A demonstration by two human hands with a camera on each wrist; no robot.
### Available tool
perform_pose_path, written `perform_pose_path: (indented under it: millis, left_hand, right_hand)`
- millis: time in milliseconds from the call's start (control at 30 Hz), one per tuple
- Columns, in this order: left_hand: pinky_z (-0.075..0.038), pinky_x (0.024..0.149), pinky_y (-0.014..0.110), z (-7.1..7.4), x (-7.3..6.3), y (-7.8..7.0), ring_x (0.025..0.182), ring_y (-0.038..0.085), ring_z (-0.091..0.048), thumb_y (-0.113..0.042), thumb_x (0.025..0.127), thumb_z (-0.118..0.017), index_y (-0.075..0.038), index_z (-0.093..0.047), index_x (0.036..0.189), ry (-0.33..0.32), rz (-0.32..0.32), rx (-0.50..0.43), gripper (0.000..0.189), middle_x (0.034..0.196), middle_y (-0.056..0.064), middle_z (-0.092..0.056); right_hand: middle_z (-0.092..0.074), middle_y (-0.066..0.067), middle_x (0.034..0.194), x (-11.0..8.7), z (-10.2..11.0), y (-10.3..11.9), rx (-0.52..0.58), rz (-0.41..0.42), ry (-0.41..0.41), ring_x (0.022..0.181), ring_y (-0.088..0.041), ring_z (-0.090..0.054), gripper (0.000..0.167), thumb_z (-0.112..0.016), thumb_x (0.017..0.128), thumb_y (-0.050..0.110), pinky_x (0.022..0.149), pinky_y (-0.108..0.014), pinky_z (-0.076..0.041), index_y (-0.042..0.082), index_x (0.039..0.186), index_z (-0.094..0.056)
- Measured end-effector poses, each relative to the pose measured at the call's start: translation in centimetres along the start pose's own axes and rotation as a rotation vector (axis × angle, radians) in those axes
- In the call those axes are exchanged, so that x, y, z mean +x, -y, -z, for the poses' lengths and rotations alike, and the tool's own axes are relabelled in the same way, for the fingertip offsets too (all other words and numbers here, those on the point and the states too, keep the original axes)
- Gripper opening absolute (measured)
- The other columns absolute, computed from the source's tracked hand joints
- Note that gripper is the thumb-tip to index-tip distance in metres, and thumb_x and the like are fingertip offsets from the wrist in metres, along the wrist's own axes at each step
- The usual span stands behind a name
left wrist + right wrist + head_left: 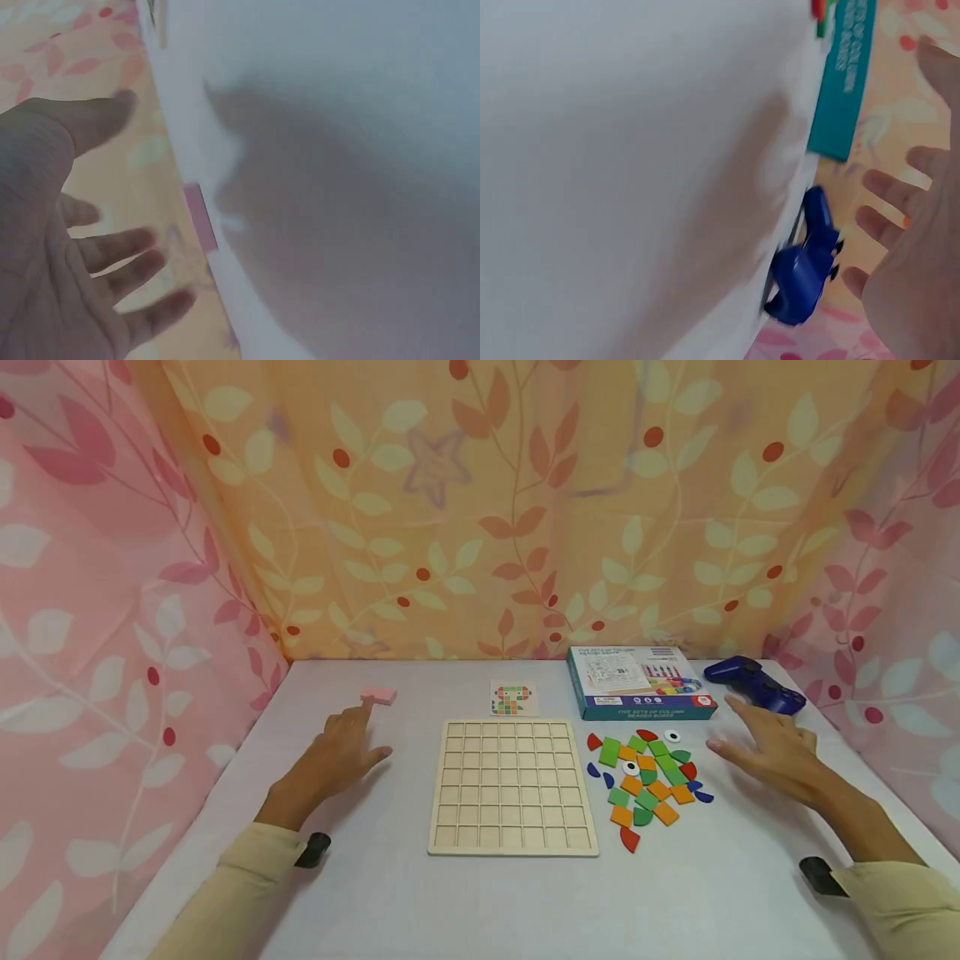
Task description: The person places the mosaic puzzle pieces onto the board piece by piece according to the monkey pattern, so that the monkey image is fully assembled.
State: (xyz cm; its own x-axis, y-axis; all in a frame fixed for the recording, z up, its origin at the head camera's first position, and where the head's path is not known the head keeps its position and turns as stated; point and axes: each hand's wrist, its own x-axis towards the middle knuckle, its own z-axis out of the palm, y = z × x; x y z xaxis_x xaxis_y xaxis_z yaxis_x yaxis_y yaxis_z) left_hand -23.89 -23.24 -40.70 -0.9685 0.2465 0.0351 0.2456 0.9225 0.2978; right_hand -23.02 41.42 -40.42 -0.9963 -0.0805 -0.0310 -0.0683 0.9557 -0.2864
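My left hand point(335, 754) hovers over the left of the table, fingers loosely spread and holding nothing; in the head view its index fingertip overlaps a small pink block point(380, 695). The left wrist view shows that pink block point(200, 217) apart from the fingers. On the right, my right hand point(780, 750) is held above the table with nothing in it, nearest the blue game controller point(756, 684) and the loose coloured pieces point(647, 785). Between the hands lies a wooden grid board point(512, 789), its square cells bare. Behind it is a small pattern card point(514, 698).
A boxed set point(637, 683) lies at the back right, beside the controller. The pieces are green, orange, red and blue, plus two white eye discs. White cloth point(525, 906) covers the table; patterned curtains point(495, 510) stand behind and at both sides.
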Motion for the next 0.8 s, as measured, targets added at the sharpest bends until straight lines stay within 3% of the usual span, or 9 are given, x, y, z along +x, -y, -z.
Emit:
perform_pose_path:
  millis: [133,267,467,633,800]
  left_hand:
    - [-0.046,0.112,0.066,-0.1,0.5,-1.2,0.131,0.048,-0.054,-0.033,0.103,-0.068,0.011,-0.037,0.156,0.068,-0.011,-0.133,0.076,0.142,0.032,-0.054]
    - [-0.058,0.100,0.053,-0.3,0.6,-2.7,0.114,0.036,-0.065,-0.029,0.101,-0.071,0.011,-0.050,0.148,0.145,-0.027,-0.283,0.065,0.125,0.023,-0.065]
    - [-0.059,0.082,0.037,-0.8,0.6,-4.8,0.097,0.023,-0.070,-0.030,0.097,-0.077,0.010,-0.054,0.146,0.236,-0.048,-0.432,0.067,0.117,0.014,-0.068]
    - [-0.058,0.081,0.034,-1.3,1.0,-5.9,0.088,0.016,-0.072,-0.029,0.094,-0.079,0.009,-0.055,0.145,0.252,-0.045,-0.501,0.068,0.116,0.014,-0.067]
    - [-0.060,0.077,0.032,-2.0,1.2,-6.5,0.080,0.018,-0.073,-0.022,0.091,-0.081,0.011,-0.055,0.142,0.277,-0.011,-0.571,0.066,0.113,0.016,-0.065]
  right_hand:
    - [-0.032,-0.040,0.160,0.0,-0.4,2.1,0.018,0.032,0.029,0.138,-0.069,-0.021,0.102,-0.063,0.092,0.071,0.098,-0.088,-0.023,0.005,0.164,-0.034]
    - [-0.050,-0.033,0.152,-0.2,-0.9,4.4,0.065,0.090,0.045,0.136,-0.060,-0.031,0.087,-0.072,0.091,0.061,0.102,-0.085,-0.026,0.006,0.155,-0.050]
    - [-0.072,-0.018,0.127,-0.2,-2.1,7.6,0.150,0.160,0.079,0.127,-0.048,-0.045,0.065,-0.082,0.089,0.046,0.100,-0.074,-0.035,0.006,0.138,-0.068]
    - [-0.072,-0.015,0.125,0.2,-2.8,9.7,0.207,0.175,0.121,0.123,-0.043,-0.047,0.048,-0.083,0.089,0.040,0.098,-0.070,-0.043,0.009,0.126,-0.077]
    - [-0.072,-0.007,0.117,0.8,-3.3,11.5,0.242,0.195,0.186,0.114,-0.032,-0.051,0.039,-0.082,0.092,0.034,0.086,-0.046,-0.051,0.013,0.124,-0.079]
